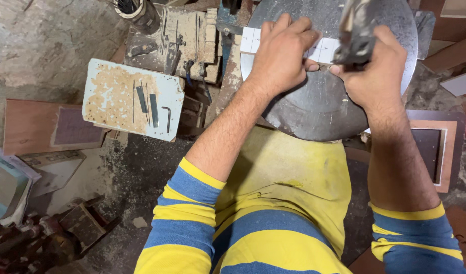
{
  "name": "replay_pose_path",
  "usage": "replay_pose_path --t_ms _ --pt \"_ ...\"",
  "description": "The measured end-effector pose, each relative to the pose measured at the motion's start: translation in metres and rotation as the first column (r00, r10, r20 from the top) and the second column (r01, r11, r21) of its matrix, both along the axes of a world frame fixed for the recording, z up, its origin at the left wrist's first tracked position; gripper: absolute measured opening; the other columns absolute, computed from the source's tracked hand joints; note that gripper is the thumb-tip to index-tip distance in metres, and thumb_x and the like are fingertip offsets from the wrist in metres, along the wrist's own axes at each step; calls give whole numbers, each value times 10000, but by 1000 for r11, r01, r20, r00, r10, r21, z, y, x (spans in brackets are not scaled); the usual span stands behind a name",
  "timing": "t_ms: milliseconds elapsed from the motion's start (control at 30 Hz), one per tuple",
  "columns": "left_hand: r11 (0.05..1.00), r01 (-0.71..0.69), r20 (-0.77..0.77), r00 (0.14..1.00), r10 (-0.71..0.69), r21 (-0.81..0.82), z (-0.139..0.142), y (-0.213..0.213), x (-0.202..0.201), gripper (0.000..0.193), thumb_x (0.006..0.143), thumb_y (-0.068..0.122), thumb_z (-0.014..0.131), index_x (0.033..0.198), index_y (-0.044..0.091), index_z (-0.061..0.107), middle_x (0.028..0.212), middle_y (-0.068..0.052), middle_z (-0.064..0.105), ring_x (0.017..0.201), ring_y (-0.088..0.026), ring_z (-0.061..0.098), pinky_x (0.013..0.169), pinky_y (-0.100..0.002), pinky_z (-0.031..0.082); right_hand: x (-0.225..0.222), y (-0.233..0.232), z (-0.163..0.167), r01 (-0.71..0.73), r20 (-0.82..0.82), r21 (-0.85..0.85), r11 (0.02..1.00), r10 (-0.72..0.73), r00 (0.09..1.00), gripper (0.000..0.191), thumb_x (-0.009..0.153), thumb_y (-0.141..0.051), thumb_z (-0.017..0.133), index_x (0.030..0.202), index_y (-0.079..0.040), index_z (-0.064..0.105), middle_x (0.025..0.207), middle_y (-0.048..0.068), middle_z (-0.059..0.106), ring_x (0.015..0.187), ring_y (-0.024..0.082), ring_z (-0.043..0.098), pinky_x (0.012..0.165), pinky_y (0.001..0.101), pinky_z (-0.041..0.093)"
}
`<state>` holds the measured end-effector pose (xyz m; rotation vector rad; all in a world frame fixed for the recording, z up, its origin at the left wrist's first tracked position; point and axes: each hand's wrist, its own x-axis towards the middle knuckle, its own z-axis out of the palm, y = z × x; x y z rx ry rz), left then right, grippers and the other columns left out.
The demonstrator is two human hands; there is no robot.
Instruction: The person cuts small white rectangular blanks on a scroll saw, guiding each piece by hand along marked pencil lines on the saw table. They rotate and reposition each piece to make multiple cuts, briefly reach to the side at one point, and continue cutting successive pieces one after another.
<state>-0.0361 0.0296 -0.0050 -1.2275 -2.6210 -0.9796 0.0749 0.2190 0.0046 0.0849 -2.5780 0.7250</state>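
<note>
White marked strip (321,49) lay flat across round grey metal disc (314,109); dark metal tool (355,35) stood upright on it.

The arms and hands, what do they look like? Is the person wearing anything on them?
Both arms wear sleeves with wide blue and yellow stripes, pushed up near the elbows, so the forearms are bare. The left hand and right hand are bare too: no gloves, rings, or watch that I can see.
</note>
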Motion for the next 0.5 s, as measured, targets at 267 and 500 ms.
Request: replay_pose_path --t_ms 267,500 --pt "999 -37 29 999 36 9 5 -2 -3 505 737 328 891 1172 118 744 1132 -7 651 1123 -270 542 952 -455 385 -3 -5 -1 75 101 -358 931 -41 994 441 757 -10 911 1150 -5 710 1130 82 714 972 198 685 835 303 550" --pt "1000 22 66 998 -21 -8 7 -19 9 591 723 389 873 1216 101 722 1142 -45 643 1106 -269 538 959 -452 384 20 3 0 8 131 -219 976 22 991 427 806 20 883 1195 31 707 1201 111 646 1074 199 709 890 296 605"
